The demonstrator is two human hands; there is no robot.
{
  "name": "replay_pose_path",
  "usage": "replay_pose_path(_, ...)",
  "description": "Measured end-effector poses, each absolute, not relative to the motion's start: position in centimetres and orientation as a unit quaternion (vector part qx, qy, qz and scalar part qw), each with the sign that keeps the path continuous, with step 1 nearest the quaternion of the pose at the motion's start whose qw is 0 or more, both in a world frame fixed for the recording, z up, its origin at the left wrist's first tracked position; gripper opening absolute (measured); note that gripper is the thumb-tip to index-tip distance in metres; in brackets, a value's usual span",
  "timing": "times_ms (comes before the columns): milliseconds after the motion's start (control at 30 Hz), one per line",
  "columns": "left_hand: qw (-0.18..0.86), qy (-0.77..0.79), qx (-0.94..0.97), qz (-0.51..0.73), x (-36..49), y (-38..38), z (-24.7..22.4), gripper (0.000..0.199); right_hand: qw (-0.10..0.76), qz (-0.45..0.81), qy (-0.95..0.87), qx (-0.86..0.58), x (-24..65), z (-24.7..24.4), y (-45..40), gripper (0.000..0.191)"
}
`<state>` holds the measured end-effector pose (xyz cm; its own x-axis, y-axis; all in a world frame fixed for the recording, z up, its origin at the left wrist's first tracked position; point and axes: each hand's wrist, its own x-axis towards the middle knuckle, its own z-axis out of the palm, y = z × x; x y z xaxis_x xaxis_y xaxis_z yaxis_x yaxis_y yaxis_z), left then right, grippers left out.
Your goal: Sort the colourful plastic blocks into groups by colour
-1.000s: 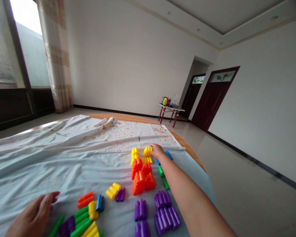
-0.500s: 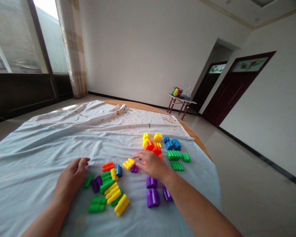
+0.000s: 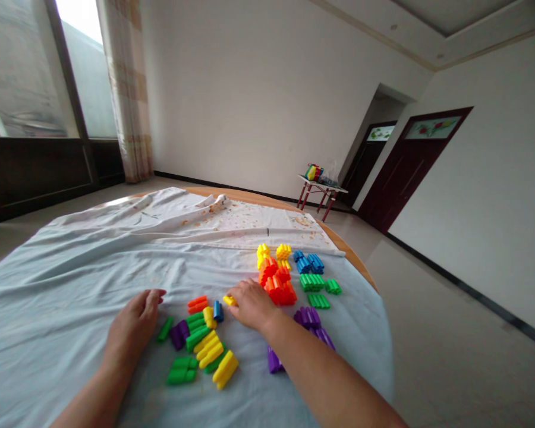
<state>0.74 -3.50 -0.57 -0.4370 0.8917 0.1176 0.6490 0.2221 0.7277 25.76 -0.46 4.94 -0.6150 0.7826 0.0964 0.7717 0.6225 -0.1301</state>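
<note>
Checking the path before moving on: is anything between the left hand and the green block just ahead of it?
Nothing visible stands in the way. Only bare sheet lies between the left hand and the green block, and no other block sits in that gap.

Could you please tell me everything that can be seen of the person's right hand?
The person's right hand is bare, with no ring or glove in view, and the bare forearm runs to it from the lower right corner. It is held palm down, with the fingers bent and pointing left. The fingertips are at a small yellow plastic block, but I cannot tell if they grip it. A blue block lies just left of the hand, and orange blocks lie ahead of it. All of them lie on a pale blue cloth.
</note>
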Motion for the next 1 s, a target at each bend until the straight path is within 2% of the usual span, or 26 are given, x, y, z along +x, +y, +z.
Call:
replay_pose_path(100,0.164,0.758,0.506,0.378,0.7,-3.5,-0.7,0.044,0.077,0.062,-0.902,-0.42,26.0,5.2,-1.1,0.025)
replay_pose_path(300,0.155,0.748,0.512,0.393,0.5,-3.5,-0.9,0.044,0.109,0.109,-0.911,-0.383,27.0,5.6,-0.4,0.042)
replay_pose_path(400,0.15,0.746,0.515,0.395,0.4,-3.5,-0.9,0.043,0.08,0.112,-0.917,-0.374,26.9,5.7,0.2,0.048)
replay_pose_path(533,0.152,0.751,0.513,0.387,0.5,-3.5,-0.8,0.043,0.019,0.123,-0.918,-0.377,26.0,5.5,0.5,0.041)
replay_pose_path(633,0.16,0.754,0.51,0.383,0.7,-3.6,-0.5,0.044,0.022,0.121,-0.915,-0.384,25.7,5.2,0.4,0.038)
replay_pose_path(700,0.164,0.754,0.511,0.38,0.7,-3.7,-0.3,0.044,0.052,0.115,-0.915,-0.384,25.8,5.4,0.3,0.043)
replay_pose_path(800,0.171,0.758,0.514,0.364,0.3,-3.6,-0.3,0.044,0.144,0.118,-0.912,-0.366,26.7,6.6,-0.1,0.048)
replay_pose_path(900,0.17,0.762,0.515,0.354,-0.4,-3.1,-1.0,0.044,0.251,0.119,-0.888,-0.366,28.7,8.8,0.1,0.043)
replay_pose_path(1000,0.154,0.757,0.523,0.359,-1.4,-2.3,-2.7,0.044,0.321,0.079,-0.848,-0.413,32.1,10.6,1.8,0.038)
